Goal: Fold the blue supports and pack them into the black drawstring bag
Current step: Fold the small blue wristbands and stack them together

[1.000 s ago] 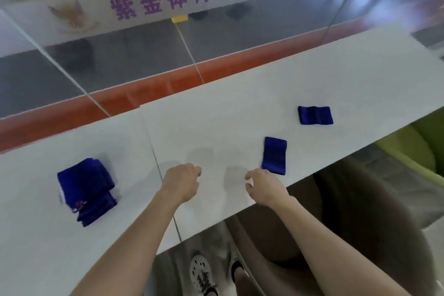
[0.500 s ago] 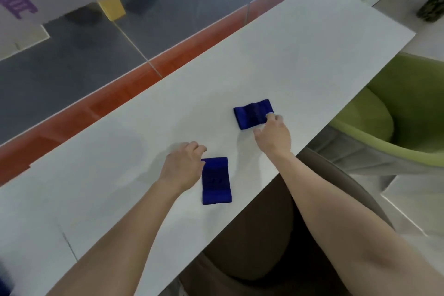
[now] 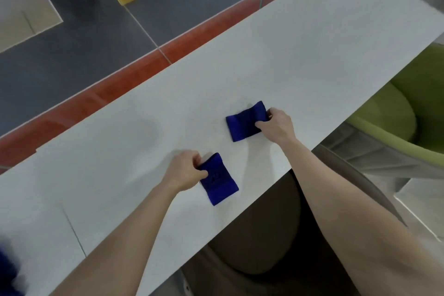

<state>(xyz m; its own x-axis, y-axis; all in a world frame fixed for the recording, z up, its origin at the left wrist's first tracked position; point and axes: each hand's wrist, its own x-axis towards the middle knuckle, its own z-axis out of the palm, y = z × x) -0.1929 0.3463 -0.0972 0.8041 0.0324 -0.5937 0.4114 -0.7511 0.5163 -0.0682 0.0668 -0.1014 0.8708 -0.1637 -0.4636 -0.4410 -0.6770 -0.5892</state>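
Note:
Two small blue supports lie on the white table (image 3: 300,55). My left hand (image 3: 185,170) pinches the left edge of the nearer blue support (image 3: 219,181), close to the table's front edge. My right hand (image 3: 276,125) pinches the right end of the farther blue support (image 3: 242,122), whose gripped end bulges up slightly. At the bottom-left corner a blurred blue pile (image 3: 6,269) just shows. No black drawstring bag is in view.
A green chair (image 3: 413,122) stands off the table's right side. A dark brown seat (image 3: 259,235) sits below the front edge, between my arms. Beyond the far edge runs a grey floor with a red stripe (image 3: 134,79).
Both hands have closed on the supports: the left now pinches the nearer one, the right the farther one, lifting its end a little. The view has shifted slightly.

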